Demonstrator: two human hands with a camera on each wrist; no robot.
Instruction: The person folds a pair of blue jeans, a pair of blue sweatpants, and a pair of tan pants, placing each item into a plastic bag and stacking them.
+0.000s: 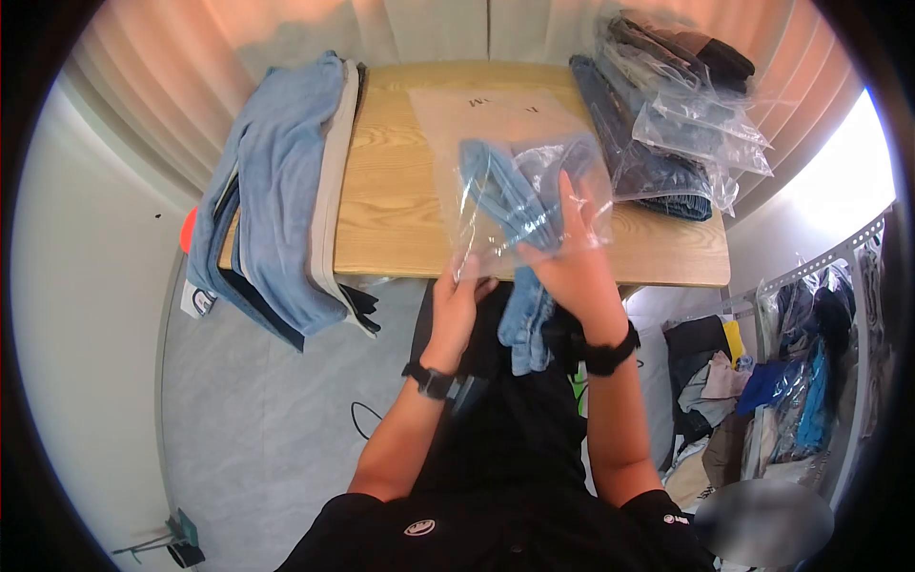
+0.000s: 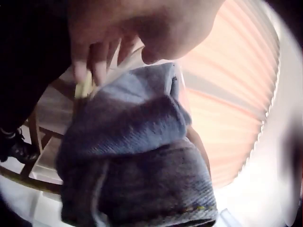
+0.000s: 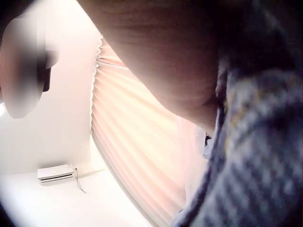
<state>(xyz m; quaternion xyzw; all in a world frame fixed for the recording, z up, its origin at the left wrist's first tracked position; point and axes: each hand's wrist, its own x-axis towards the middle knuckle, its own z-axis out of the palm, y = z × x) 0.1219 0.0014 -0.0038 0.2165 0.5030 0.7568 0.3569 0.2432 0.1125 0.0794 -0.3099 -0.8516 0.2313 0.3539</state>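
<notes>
- Pale pink pleated curtains (image 1: pixel 276 24) are hanging behind a light wood-grain table (image 1: pixel 381 205), and grey tile flooring (image 1: pixel 257 410) is showing below.
- Left hand (image 1: pixel 456 315): thumb and fingers are pinching the near left edge of a clear, glossy plastic bag (image 1: pixel 472 224).
- Right hand (image 1: pixel 586 276): fingers are extending, spread, over the folded denim at the bag's right half; whether they are lying inside or over the film, cannot tell.
- Blue denim jeans (image 1: pixel 522 334): folded portion is lying inside the bag near the table's front edge; narrow ends are sticking out toward the person and hanging past that edge.
- Handling, judged: denim is probably behaving as soft but thick, moderately heavy, not fragile; folds are likely to be springing loose. Best hold: flat palm under the folded bulk, protruding ends gathered together.
- Film, judged: light, limp, slippery, prone to clinging and tearing. Best hold: a pinch at the rim, pulling gently.
- Further out: light-blue and cream folded trousers (image 1: pixel 286 181) are draping over the table's left end; a stack of dark jeans and plastic-wrapped garments (image 1: pixel 658 157) is sitting at the right.
</notes>
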